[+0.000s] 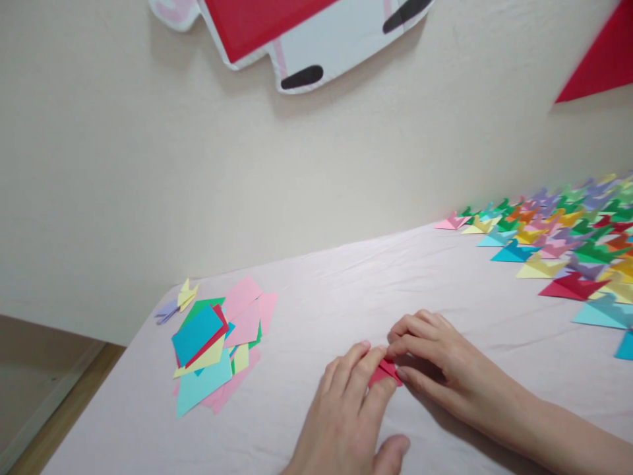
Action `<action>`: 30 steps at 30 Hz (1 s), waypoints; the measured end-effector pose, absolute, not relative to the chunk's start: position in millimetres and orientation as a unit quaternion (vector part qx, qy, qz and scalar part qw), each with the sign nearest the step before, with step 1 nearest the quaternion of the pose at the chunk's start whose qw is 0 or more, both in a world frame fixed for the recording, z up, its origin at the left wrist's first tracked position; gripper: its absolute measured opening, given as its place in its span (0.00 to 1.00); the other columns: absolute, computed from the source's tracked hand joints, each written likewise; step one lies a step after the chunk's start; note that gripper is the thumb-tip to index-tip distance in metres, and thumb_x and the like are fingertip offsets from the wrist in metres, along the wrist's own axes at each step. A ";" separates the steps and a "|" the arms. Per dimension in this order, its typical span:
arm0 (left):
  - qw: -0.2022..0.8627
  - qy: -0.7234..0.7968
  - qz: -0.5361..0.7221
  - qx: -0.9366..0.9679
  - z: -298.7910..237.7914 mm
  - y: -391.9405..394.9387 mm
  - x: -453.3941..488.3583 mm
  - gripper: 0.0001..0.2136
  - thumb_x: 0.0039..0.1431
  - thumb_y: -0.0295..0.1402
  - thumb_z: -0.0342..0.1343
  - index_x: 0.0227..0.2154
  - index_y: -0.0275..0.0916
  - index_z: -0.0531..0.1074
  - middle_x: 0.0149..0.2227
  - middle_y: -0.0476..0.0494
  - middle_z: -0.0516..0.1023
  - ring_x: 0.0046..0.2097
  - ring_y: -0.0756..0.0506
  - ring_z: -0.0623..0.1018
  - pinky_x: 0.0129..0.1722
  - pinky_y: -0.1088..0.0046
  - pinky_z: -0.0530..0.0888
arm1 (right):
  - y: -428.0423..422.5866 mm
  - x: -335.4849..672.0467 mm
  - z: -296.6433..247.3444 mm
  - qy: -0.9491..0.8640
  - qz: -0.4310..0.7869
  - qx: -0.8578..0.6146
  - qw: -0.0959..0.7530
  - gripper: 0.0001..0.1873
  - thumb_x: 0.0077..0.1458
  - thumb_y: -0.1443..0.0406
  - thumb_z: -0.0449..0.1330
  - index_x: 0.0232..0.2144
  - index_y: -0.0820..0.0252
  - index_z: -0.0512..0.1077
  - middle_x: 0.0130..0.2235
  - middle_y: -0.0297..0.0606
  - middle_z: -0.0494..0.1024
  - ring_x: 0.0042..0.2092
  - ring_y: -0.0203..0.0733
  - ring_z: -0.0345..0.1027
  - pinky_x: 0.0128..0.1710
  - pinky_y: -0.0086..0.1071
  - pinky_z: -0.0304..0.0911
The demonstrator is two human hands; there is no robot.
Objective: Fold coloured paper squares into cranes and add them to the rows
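A small red folded origami paper (383, 375) lies on the pale cloth in front of me. My left hand (346, 402) rests over it from the left, its fingers holding the paper down and its thumb apart from the paper. From the right, my right hand (428, 353) has its thumb and fingertips closed at the paper's right edge. Both hands hide parts of the red paper, so its full shape cannot be made out.
Loose coloured paper squares (202, 389) are heaped at the left. Beside them lie a yellow folded paper (186, 295) and a purple one (167, 311). Rows of coloured folded paper birds (573, 285) stand at the right. A wall (297, 178) rises behind the cloth-covered surface (316, 290).
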State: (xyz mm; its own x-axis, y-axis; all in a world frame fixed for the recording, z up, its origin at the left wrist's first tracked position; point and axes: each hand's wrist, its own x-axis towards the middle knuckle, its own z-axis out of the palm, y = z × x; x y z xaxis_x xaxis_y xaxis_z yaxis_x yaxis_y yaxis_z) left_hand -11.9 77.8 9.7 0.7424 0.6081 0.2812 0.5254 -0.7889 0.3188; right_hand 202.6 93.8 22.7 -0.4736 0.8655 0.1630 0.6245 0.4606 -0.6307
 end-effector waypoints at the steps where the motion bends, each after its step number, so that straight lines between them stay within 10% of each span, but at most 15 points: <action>1: 0.124 0.306 0.190 0.925 12.5 79.7 -13.1 0.17 0.64 0.35 0.51 0.53 0.36 0.65 0.57 0.33 0.69 0.58 0.36 0.69 0.53 0.55 0.71 | 93.7 202.5 23.4 -0.820 0.251 -0.456 0.237 0.09 0.59 0.71 0.57 0.37 0.54 0.75 0.40 0.39 0.75 0.43 0.46 0.65 0.43 0.41 0.61; 10: 0.130 0.352 0.221 0.900 10.8 78.3 -12.6 0.08 0.64 0.29 0.51 0.44 0.37 0.69 0.44 0.39 0.74 0.42 0.41 0.73 0.40 0.62 0.73 | 90.8 202.7 22.5 -0.834 0.274 -0.412 0.244 0.09 0.60 0.71 0.57 0.38 0.53 0.74 0.41 0.39 0.74 0.43 0.46 0.64 0.43 0.40 0.62; 30: 0.251 0.368 0.269 0.854 11.4 84.5 -13.2 0.06 0.65 0.26 0.51 0.39 0.41 0.72 0.39 0.45 0.72 0.42 0.44 0.71 0.40 0.67 0.67 | 95.6 204.6 21.6 -0.823 0.299 -0.416 0.247 0.10 0.56 0.73 0.62 0.36 0.52 0.76 0.37 0.34 0.75 0.42 0.43 0.64 0.44 0.37 0.59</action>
